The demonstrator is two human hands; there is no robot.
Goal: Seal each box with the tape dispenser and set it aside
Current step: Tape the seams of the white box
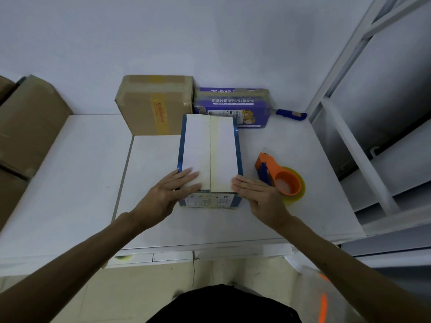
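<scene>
The blue box (210, 157) is steadied mid-tabletop (81, 183) by flat, open left hand (172, 194) and right hand (258, 194); flaps should be pressed flush before the tape dispenser (279, 178), just beside, is taken.

Views: one, head-worn, wide-angle.
Position: above the near edge of the worktop (186, 227), over the person's own torso.
Facing: forward and steeply down, toward the wall (210, 43).
Range: close; forearms enter from the bottom corners, left hand (163, 197) and right hand (263, 197) at mid-frame.
Centre: blue-edged box (198, 148).
Distortion: white rack (363, 166) at right leans steeply inward.
</scene>
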